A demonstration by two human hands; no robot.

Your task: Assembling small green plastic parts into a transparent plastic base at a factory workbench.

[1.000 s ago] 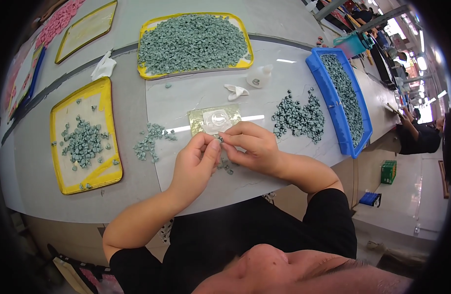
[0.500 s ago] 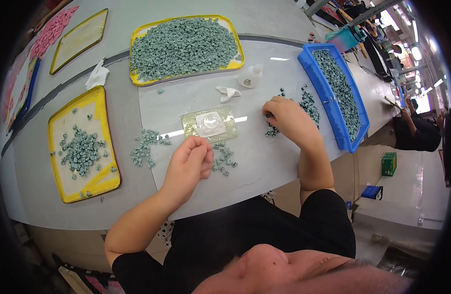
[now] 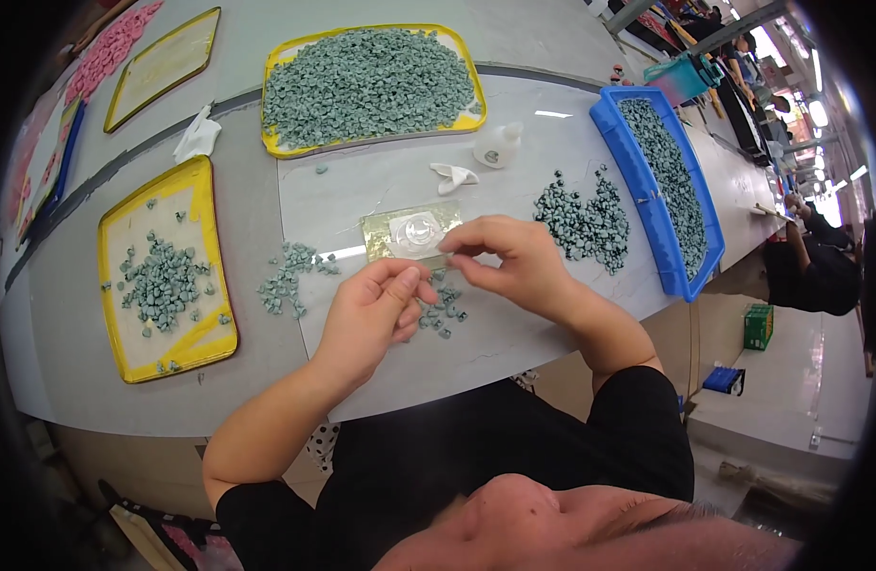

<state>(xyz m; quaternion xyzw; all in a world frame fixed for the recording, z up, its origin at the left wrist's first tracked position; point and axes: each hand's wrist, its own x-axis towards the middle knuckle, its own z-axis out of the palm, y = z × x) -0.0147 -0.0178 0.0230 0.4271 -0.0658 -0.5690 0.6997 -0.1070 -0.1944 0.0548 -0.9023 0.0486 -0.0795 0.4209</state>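
My left hand [image 3: 373,309] is closed in a pinch at the near edge of a shiny yellow-green pad [image 3: 378,238]; whatever lies between its fingertips is too small to make out. My right hand [image 3: 519,262] comes in from the right with thumb and fingers curled together, its tips close to the left fingertips. Anything it holds cannot be made out either. On the pad, a white square bears a round clear dish [image 3: 418,230]. Small grey-green heart-like pieces [image 3: 445,312] lie partly under my hands. Darker, glossier pieces [image 3: 581,224] are heaped to the right.
A yellow-edged tray [image 3: 371,147] full of green pieces stands at the back, a smaller yellow tray [image 3: 227,352] at left. The blue bin [image 3: 683,233] is at right. A white squeeze bottle [image 3: 498,147], crumpled white cloth [image 3: 452,178] and loose pieces [image 3: 290,276] lie between.
My right hand has moved left from the dark pieces to beside my left hand at the pad. My left hand stays pinched near the same place. The view has shifted slightly.
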